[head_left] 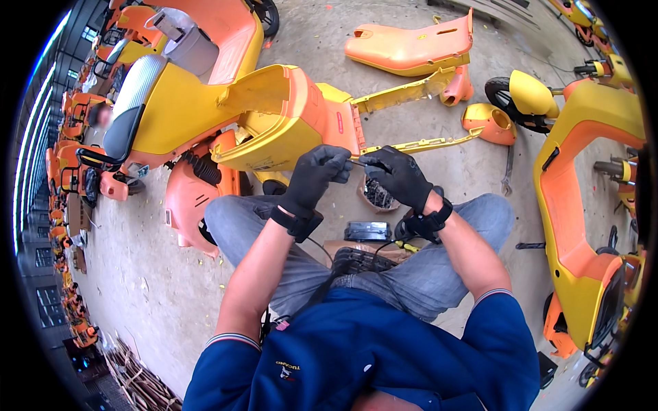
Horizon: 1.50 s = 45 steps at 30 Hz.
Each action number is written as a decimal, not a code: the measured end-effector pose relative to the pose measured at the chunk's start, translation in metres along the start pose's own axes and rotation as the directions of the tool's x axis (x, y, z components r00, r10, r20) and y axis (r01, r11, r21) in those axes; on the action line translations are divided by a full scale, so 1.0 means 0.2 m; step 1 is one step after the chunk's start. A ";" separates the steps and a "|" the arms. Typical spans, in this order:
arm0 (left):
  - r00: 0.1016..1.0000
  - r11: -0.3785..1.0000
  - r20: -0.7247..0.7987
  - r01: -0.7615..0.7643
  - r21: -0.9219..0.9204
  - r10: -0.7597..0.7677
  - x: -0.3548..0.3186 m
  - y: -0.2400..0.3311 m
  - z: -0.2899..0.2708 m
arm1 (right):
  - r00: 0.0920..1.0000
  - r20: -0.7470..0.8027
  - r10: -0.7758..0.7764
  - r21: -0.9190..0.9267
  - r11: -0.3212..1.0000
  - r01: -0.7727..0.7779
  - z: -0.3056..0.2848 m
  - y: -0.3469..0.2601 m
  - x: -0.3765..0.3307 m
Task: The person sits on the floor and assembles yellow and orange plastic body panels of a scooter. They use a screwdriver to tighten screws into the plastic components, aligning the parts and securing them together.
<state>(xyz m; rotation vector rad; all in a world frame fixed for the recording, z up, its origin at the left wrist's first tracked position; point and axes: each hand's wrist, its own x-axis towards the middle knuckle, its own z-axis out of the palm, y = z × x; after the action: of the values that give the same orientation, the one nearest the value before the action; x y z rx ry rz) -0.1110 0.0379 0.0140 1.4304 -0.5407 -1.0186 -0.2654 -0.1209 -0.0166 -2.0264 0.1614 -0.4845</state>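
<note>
Both my hands wear black gloves and meet in front of my knees. My left hand [317,175] and my right hand [399,177] pinch the two ends of a thin dark rod-like piece [357,163]; its exact kind is too small to tell. They hover just below a yellow and orange scooter body shell [288,120] lying on the concrete. Below the hands a small container of dark small parts [376,195] sits on the floor, and a black box-shaped part [367,231] lies between my legs.
An orange and yellow scooter frame [582,205] stands at the right. Loose orange panels [411,48] and a small orange cover [490,125] lie on the far floor. A partly stripped scooter with a grey seat [137,103] is at the left, with rows of scooters behind it.
</note>
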 end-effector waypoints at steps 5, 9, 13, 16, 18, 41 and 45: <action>1.000 0.997 -0.016 0.005 0.075 -0.003 0.00 0.02 0.02 | 1.000 -0.026 -0.014 -0.022 1.000 0.014 0.00 0.00 0.00; 1.000 0.995 -0.017 0.004 0.099 -0.002 0.01 0.01 0.02 | 1.000 -0.012 -0.023 -0.050 0.998 0.022 -0.01 0.00 -0.01; 1.000 0.995 -0.021 -0.005 0.096 0.007 0.00 0.00 0.03 | 1.000 -0.007 -0.008 0.011 1.000 0.008 0.00 0.03 -0.01; 1.000 0.995 0.000 -0.031 0.090 0.031 0.00 -0.02 0.03 | 0.998 0.027 0.056 0.091 0.994 -0.059 -0.01 0.02 -0.03; 0.999 0.996 0.020 -0.036 0.078 0.035 0.00 -0.02 0.03 | 0.991 0.071 0.116 0.133 0.983 -0.124 -0.01 0.04 -0.04; 0.985 0.998 0.169 -0.054 0.037 0.047 -0.04 0.05 0.15 | 0.944 0.180 0.276 0.584 0.742 -0.328 -0.02 0.04 -0.02; 0.987 0.994 0.124 -0.109 0.027 0.105 -0.03 0.05 0.17 | 0.931 0.191 0.312 0.641 0.678 -0.359 -0.03 0.01 -0.02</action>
<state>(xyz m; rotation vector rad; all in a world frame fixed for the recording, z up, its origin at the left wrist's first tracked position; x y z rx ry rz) -0.1399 0.0219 0.0286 1.3595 -0.7194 -1.0195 -0.2710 -0.1245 -0.0166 -1.2516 0.2718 -0.1883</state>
